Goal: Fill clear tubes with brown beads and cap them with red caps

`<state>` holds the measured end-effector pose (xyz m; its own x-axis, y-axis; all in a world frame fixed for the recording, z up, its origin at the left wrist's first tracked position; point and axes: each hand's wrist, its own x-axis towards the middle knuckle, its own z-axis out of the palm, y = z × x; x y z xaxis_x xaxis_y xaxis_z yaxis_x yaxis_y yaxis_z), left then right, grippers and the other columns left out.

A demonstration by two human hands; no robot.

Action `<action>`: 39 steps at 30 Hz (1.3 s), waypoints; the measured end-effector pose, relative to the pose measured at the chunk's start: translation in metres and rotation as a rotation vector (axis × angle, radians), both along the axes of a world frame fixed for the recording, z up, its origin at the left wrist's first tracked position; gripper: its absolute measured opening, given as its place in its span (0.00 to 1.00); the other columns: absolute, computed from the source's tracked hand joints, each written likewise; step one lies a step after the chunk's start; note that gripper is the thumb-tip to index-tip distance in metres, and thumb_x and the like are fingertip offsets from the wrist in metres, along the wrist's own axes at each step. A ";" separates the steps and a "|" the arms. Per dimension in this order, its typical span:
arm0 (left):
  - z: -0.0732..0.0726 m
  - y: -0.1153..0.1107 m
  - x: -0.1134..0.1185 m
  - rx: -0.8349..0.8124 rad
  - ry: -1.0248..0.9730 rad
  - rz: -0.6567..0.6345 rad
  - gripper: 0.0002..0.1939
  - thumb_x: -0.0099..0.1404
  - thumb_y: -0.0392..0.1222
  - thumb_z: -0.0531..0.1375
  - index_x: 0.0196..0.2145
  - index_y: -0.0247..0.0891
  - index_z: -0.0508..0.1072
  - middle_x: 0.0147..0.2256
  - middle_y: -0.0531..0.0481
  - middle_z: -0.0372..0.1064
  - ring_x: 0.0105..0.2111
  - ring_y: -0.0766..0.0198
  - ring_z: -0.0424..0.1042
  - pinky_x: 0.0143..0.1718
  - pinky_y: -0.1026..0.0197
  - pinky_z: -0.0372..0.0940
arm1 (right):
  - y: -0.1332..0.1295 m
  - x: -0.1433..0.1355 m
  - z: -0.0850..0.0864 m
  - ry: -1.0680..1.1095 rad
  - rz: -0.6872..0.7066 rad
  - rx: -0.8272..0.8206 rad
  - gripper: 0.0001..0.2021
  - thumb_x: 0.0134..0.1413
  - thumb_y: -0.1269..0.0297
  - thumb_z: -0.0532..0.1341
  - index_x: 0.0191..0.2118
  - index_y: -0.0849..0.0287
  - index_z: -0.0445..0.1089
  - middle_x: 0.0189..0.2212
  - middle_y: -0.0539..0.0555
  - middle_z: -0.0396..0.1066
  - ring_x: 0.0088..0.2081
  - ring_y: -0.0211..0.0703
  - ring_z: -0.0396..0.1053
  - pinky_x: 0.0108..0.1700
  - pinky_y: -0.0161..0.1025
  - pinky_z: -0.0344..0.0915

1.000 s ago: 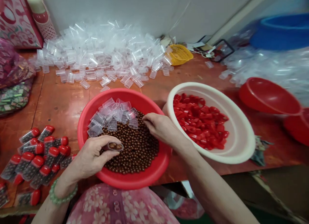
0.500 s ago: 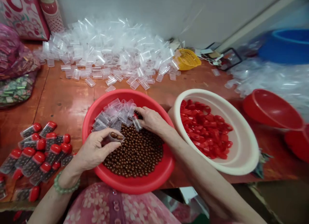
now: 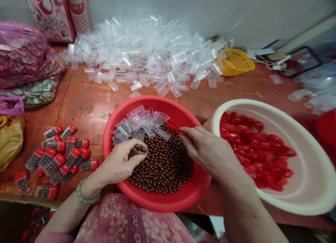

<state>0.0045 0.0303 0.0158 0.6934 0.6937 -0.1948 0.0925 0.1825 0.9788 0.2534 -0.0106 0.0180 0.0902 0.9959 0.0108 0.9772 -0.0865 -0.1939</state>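
Note:
My left hand (image 3: pixel 126 161) is closed around a clear plastic container (image 3: pixel 139 150), tilted with its open mouth toward the right; a few brown balls show inside it. My right hand (image 3: pixel 207 148) is over the right side of the red basin (image 3: pixel 202 187), its fingers closed on a thin red piece (image 3: pixel 173 126) whose kind I cannot make out. Small shiny brown balls (image 3: pixel 160 169) fill the basin's bottom. On top of them, toward the back left, lie several clear containers (image 3: pixel 131 122).
Right of the basin stands a cream tub (image 3: pixel 309 201) with red caps (image 3: pixel 259 148). Filled red-capped containers (image 3: pixel 55 164) lie at left. Clear containers (image 3: pixel 147 50) are heaped along the wall beside a yellow basket (image 3: pixel 236 61). Purple bags (image 3: pixel 23 50) sit at far left.
My right hand has drawn back to the right from the clear containers and now has a red piece at its fingertips. My left hand still holds its container. The view has swung left.

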 end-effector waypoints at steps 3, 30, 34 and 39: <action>-0.001 0.002 0.004 0.076 0.027 0.006 0.08 0.64 0.40 0.57 0.41 0.36 0.70 0.38 0.47 0.72 0.39 0.63 0.70 0.43 0.60 0.64 | -0.016 -0.005 0.018 0.354 0.165 0.055 0.12 0.63 0.61 0.55 0.48 0.56 0.72 0.40 0.57 0.76 0.39 0.46 0.75 0.41 0.40 0.70; -0.013 0.004 0.010 -0.058 -0.052 0.243 0.10 0.58 0.44 0.62 0.32 0.36 0.67 0.28 0.55 0.64 0.30 0.68 0.63 0.35 0.64 0.59 | -0.021 -0.089 -0.020 1.142 -0.093 0.310 0.10 0.49 0.67 0.68 0.40 0.54 0.76 0.37 0.53 0.79 0.38 0.42 0.77 0.43 0.40 0.75; -0.014 0.003 0.007 -0.096 -0.079 0.121 0.12 0.61 0.47 0.61 0.34 0.36 0.66 0.28 0.54 0.64 0.30 0.68 0.63 0.35 0.64 0.59 | -0.019 -0.079 -0.016 1.112 -0.056 0.282 0.07 0.50 0.66 0.67 0.38 0.54 0.75 0.33 0.51 0.77 0.34 0.39 0.75 0.38 0.36 0.73; -0.015 0.001 0.006 -0.185 -0.091 -0.031 0.11 0.61 0.45 0.61 0.35 0.34 0.67 0.27 0.54 0.65 0.28 0.70 0.63 0.32 0.64 0.58 | -0.008 -0.066 -0.003 1.065 -0.010 0.275 0.08 0.55 0.66 0.64 0.42 0.52 0.75 0.35 0.51 0.76 0.37 0.39 0.74 0.41 0.36 0.71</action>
